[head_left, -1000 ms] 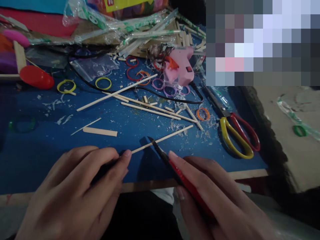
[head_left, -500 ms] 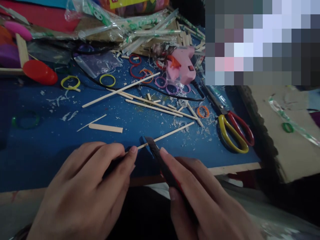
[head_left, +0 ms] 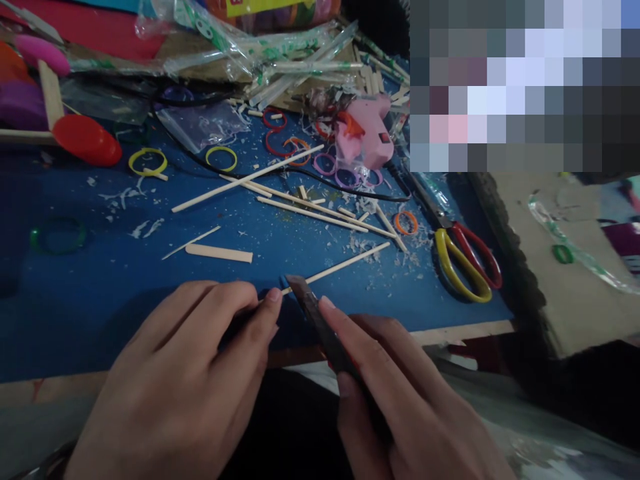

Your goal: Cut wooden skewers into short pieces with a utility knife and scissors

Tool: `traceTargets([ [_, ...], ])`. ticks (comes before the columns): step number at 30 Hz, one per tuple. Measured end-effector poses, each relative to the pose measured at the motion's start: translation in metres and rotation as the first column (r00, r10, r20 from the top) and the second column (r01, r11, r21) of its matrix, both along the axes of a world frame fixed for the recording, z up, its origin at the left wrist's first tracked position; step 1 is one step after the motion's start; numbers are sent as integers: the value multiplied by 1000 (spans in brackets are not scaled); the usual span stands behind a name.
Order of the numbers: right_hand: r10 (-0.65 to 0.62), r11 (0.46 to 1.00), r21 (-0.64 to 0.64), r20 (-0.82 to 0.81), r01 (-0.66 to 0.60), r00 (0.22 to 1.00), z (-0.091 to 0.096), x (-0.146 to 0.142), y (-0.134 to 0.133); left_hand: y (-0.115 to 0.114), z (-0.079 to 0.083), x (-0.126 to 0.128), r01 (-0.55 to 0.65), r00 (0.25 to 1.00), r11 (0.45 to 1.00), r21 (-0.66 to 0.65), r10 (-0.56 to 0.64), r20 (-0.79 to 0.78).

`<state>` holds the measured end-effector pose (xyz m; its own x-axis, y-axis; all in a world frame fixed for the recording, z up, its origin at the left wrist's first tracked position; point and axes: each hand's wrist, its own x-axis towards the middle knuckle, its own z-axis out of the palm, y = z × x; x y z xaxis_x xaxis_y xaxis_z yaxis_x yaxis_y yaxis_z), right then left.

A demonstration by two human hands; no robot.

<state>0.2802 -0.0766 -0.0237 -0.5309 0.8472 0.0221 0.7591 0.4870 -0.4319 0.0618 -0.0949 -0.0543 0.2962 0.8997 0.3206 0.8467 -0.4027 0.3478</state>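
Observation:
Near the front edge of the blue tabletop, my left hand pinches the near end of a thin wooden stick, which slants away to the right. My right hand is wrapped round a dark utility knife, index finger laid along its top. The knife's blade rests across the stick just beyond my left fingertips. Part of the stick lies hidden under my left fingers. Just ahead are a flat popsicle stick piece, a thin sliver and several more wooden sticks.
Scissors with yellow and red handles lie at the right. A pink glue gun with a black cord sits farther back, among coloured rings and shavings. Wrapped straws pile up behind. Cardboard is at the right.
The view has shifted slightly, so the table things sit a little differently in it. Both hands keep their hold, and the blade stays on the stick close to my left thumb.

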Motion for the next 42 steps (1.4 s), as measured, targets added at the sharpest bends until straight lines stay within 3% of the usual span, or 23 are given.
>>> traceTargets([
  [11,-13,996,89,47,9,999,-3,-1,-3,-1,-1,-2,16,1000,1000,-8,-16,-5],
  [20,-90,987,131,12,88,996,-7,-17,-10,-1,3,2,5,999,1000,21,-5,-35],
  [24,-91,985,156,87,76,992,-7,-20,-12,9,10,5,-30,999,998,47,32,-45],
  [29,-66,983,176,113,45,991,-5,-21,-12,22,16,7,11,999,997,79,-7,-43],
  [42,-15,973,227,193,-30,981,4,-24,-13,29,16,6,52,999,993,109,-51,-12],
])
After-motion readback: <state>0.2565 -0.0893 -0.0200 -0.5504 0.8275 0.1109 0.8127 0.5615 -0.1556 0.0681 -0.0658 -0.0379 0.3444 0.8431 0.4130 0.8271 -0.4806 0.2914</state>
